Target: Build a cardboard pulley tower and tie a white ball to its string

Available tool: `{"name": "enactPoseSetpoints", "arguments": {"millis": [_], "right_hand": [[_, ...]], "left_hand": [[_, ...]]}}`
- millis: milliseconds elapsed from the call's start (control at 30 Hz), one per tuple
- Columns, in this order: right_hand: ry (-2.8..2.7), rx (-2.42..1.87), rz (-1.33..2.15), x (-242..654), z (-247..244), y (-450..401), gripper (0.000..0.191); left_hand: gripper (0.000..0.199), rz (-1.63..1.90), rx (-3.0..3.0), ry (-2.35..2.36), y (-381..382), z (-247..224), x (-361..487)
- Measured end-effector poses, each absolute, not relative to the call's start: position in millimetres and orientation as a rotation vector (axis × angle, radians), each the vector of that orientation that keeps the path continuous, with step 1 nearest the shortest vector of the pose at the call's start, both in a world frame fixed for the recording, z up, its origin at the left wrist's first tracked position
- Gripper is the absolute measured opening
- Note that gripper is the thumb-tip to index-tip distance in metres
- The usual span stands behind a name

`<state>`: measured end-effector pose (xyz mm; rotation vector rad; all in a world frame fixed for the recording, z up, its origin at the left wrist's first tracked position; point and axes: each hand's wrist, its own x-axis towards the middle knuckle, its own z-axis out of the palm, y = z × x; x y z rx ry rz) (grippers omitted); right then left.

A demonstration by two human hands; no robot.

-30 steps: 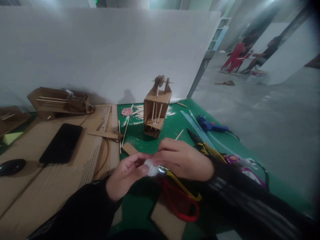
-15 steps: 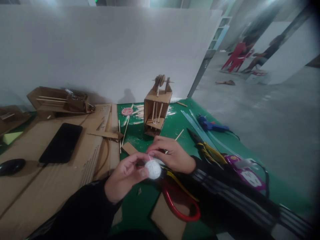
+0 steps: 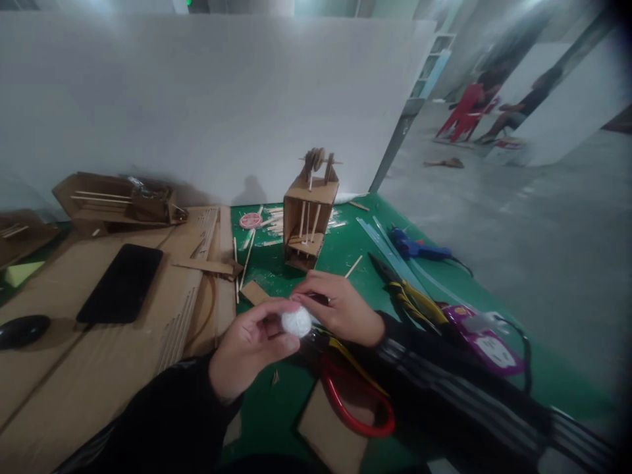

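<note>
A small ball of white string (image 3: pixel 297 321) sits between the thumb and fingers of my left hand (image 3: pixel 251 339), which is closed around it. Just beyond, my right hand (image 3: pixel 340 306) is pinched, its fingertips meeting the left fingertips at the top of the ball. A thin strand of string seems to run there, though it is hard to make out. Under my right wrist lie scissors with red handles (image 3: pixel 363 428), partly covered by the hand. Behind both hands stands an upright cardboard box model (image 3: pixel 318 191) with sticks inside and discs on top.
To the right are yellow-handled pliers (image 3: pixel 417 303), a blue glue gun (image 3: pixel 419 247), clear glue sticks (image 3: pixel 390 250) and a purple power strip (image 3: pixel 486 339). A phone (image 3: pixel 121 283) and mouse (image 3: pixel 24 330) rest on cardboard at left. Wooden sticks (image 3: pixel 276 224) lie behind. Two people sit far off.
The ball has shifted slightly up and left, and my left thumb now reaches farther across its lower side. My right hand stays pinched, nearly in place.
</note>
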<state>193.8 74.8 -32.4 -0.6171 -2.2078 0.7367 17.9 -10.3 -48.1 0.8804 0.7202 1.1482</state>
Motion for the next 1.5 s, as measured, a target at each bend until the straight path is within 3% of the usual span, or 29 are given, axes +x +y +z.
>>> {"name": "enactPoseSetpoints", "arguments": {"millis": [133, 333, 500, 800, 1167, 1500], "right_hand": [[-2.244, -0.619, 0.751, 193, -37, 72, 0.015], [-2.262, -0.651, 0.756, 192, -41, 63, 0.015], [-2.294, -0.674, 0.686, 192, -40, 51, 0.017], [-2.462, -0.665, 0.641, 193, -30, 25, 0.009], [-2.497, -0.487, 0.309, 203, -1, 38, 0.017], [-2.211, -0.544, 0.618, 194, -14, 68, 0.013]], "left_hand": [[0.027, 1.221, 0.932, 0.805, -10, -44, 19], [0.036, 1.253, 1.002, 0.934, -10, -36, 19], [0.031, 1.266, 0.995, 0.957, -8, -40, 17], [0.026, 1.298, 1.038, 1.050, -8, -38, 22], [0.027, 1.171, 0.982, 0.975, -9, -40, 24], [0.028, 1.262, 1.017, 0.901, -13, -39, 22]]}}
